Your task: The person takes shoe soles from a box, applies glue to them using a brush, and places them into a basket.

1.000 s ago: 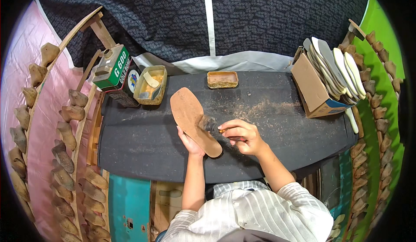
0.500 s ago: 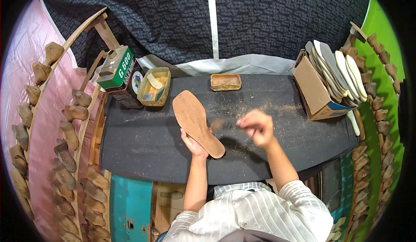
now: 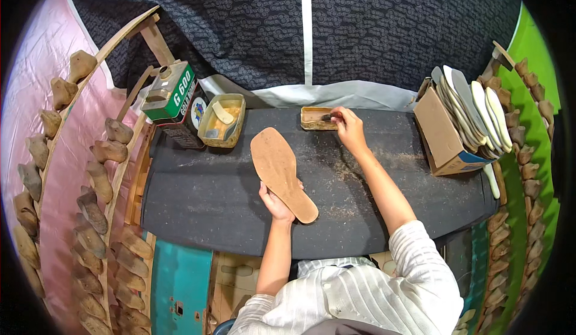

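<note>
My left hand (image 3: 276,205) is closed round the narrower lower half of a tan shoe sole (image 3: 276,158), raised over the table with its broad end pointing away. Fingers curl behind the sole and are partly hidden. At the far middle of the table, my right hand (image 3: 348,125) pinches a small dark-handled brush (image 3: 327,118). The brush's tip reaches into a shallow rectangular tub (image 3: 309,126) with brownish stained walls. My hand and the tub hide part of it.
A green and dark metal can (image 3: 174,104) and a yellowish tub (image 3: 240,110) holding a scraper-like piece stand far left. At right, a cardboard box (image 3: 441,134) holds several soles. Racks of wooden shoe lasts (image 3: 111,151) flank the black-covered table (image 3: 198,197).
My right hand has moved away from beside the sole to the far tub, taking the brush with it. The sole stays in my left hand, shifted slightly in the picture.
</note>
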Motion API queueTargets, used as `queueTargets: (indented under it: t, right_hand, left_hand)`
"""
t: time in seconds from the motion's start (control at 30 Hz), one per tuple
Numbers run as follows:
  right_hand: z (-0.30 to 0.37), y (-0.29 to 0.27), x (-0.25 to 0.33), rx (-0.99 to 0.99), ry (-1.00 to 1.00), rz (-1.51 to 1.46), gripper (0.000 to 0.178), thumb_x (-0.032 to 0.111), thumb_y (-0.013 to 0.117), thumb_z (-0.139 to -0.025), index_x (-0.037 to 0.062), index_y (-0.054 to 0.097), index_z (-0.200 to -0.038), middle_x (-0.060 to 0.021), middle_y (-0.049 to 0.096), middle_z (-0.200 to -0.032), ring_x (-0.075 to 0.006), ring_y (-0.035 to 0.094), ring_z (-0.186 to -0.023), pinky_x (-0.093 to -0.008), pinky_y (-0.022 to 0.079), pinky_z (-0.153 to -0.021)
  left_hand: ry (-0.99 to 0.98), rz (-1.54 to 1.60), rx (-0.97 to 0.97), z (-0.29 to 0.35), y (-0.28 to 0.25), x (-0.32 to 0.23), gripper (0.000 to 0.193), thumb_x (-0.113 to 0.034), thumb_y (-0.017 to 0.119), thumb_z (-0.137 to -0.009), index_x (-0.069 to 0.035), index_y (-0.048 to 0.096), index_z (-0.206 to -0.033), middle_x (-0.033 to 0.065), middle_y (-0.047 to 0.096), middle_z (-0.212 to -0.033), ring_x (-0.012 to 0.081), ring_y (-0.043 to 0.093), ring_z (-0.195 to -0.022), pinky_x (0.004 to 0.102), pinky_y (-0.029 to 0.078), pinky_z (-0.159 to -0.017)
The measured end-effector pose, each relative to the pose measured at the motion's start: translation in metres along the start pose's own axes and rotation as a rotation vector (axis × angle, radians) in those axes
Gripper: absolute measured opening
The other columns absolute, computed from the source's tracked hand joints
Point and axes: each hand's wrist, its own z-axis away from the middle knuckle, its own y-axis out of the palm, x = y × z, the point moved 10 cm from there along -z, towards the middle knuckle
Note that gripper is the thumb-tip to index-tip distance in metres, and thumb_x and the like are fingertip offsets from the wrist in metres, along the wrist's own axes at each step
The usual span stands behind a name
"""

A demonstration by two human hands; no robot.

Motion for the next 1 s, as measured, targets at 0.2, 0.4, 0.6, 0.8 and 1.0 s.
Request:
queueTargets:
  t: [0.2,0.4,0.6,0.8,1.0]
  right_hand:
    - [0.009,-0.008,0.02,-0.059,-0.171,0.035,0.031,-0.017,0.046,-0.07,0.0,0.055,-0.094,-0.0117,0.058,-0.091,-0.0189,0.063,-0.077,-0.0261,0.05,-0.068]
    - [0.017,-0.031,0.07,-0.182,-0.182,-0.285,0.033,-0.02,0.043,-0.07,-0.0004,0.057,-0.093,-0.0117,0.059,-0.095,-0.0164,0.062,-0.076,-0.0245,0.05,-0.066]
    - [0.067,-0.014,0.164,0.096,-0.399,-0.315,0.031,-0.008,0.063,-0.064,0.0031,0.062,-0.092,-0.014,0.062,-0.096,-0.0247,0.063,-0.084,-0.0284,0.054,-0.064]
    - [0.105,0.012,0.173,0.294,-0.55,-0.313,0.036,-0.001,0.065,-0.057,0.0043,0.062,-0.092,-0.0133,0.061,-0.101,-0.0288,0.062,-0.081,-0.0348,0.052,-0.068]
    - [0.138,0.001,0.176,0.394,-0.515,-0.366,0.038,-0.004,0.063,-0.051,0.0042,0.062,-0.088,-0.0119,0.062,-0.096,-0.0271,0.063,-0.074,-0.034,0.052,-0.062]
  left_hand:
    - [-0.007,-0.009,0.021,0.002,0.004,0.001,0.061,-0.055,0.026,-0.086,-0.007,0.045,-0.119,0.0111,0.056,-0.098,0.0259,0.054,-0.068,0.0392,0.044,-0.065]
    - [0.01,-0.014,0.029,0.0,0.003,0.001,0.053,-0.05,0.029,-0.087,-0.009,0.043,-0.117,0.0118,0.057,-0.094,0.0261,0.057,-0.068,0.0381,0.047,-0.06]
    - [-0.046,-0.033,-0.026,0.005,0.0,0.004,0.061,-0.055,0.026,-0.087,-0.009,0.042,-0.123,0.0099,0.056,-0.104,0.0228,0.057,-0.078,0.0358,0.048,-0.069]
    - [-0.049,0.031,-0.165,0.004,-0.015,0.009,0.061,-0.055,0.026,-0.087,-0.009,0.043,-0.123,0.0108,0.057,-0.104,0.0226,0.058,-0.085,0.035,0.049,-0.073]
    - [0.005,-0.13,-0.053,0.0,-0.011,0.001,0.065,-0.056,0.023,-0.086,-0.003,0.044,-0.117,0.0128,0.056,-0.087,0.0244,0.054,-0.073,0.0343,0.044,-0.067]
